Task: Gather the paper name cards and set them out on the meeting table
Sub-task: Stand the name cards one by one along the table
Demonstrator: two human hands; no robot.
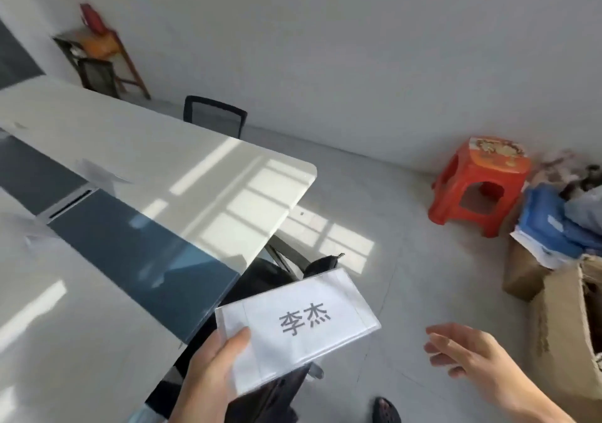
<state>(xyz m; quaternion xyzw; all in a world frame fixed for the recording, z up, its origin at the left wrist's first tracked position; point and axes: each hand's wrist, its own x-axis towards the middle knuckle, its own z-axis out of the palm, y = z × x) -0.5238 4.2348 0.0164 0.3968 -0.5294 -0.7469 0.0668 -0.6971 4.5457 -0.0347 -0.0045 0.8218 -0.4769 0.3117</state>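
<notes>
Name card (298,326): white, clear-sleeved, dark characters; left hand (208,377) grips.

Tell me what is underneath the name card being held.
Under the name card, held by the left hand, a black chair shows, tucked by the table, with grey floor beyond. The seat directly beneath the card is covered.

Bright daylight throughout, with a window-grid patch of sun thrown across the table (247,201) corner and the floor (329,236) toward 4 o'clock of it, glaring white on the glossy top. Soft overall, smeared by motion at 9 o'clock and around the right hand (469,354); strong wide-angle bending of wall and table lines toward the edges
</notes>
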